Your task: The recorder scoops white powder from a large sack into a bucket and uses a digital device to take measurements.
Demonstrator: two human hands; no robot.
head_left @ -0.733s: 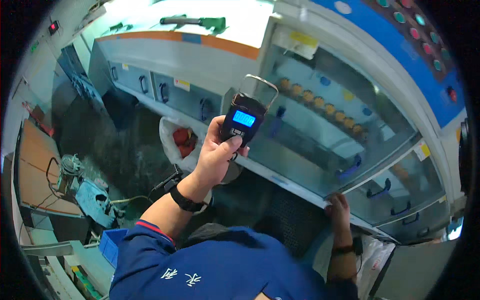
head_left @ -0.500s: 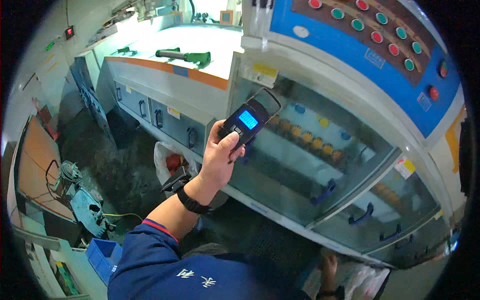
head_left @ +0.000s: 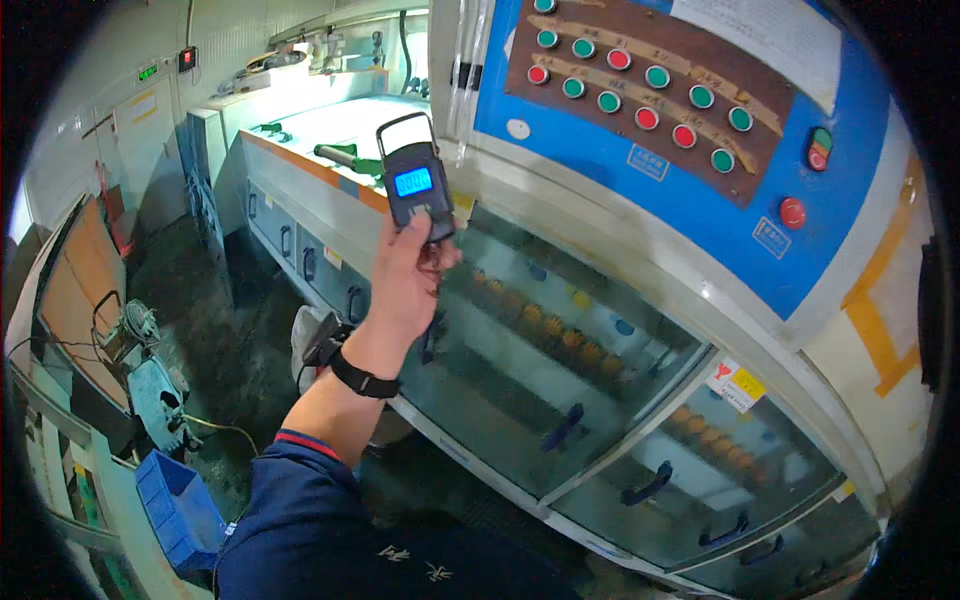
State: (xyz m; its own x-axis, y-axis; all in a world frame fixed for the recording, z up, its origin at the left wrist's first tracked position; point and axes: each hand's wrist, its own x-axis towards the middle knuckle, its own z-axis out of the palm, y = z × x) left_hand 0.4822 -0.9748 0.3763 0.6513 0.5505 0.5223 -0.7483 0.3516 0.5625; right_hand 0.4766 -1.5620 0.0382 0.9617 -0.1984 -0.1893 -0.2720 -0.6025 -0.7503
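Note:
My left hand [head_left: 398,285] is raised in front of the machine, closed round a black handheld digital hanging scale [head_left: 413,183]. The scale's blue display is lit, and its metal loop handle points up. My thumb presses on the front below the display, and the other fingers curl behind it. On my left wrist is a black watch-like strap [head_left: 363,380] with a dark box [head_left: 327,340] beside it. My right hand is out of view.
A blue control panel [head_left: 640,185] with red and green buttons overhangs glass doors [head_left: 560,350] covering rollers. A green-handled tool [head_left: 345,158] lies on the bright worktop [head_left: 300,127]. At left stand a blue crate [head_left: 180,510] and a teal machine [head_left: 155,400] with a cable.
My left hand has moved left and up with the scale, which is now more upright. The view has shifted toward the control panel. My right hand, earlier at the lower right, has left view.

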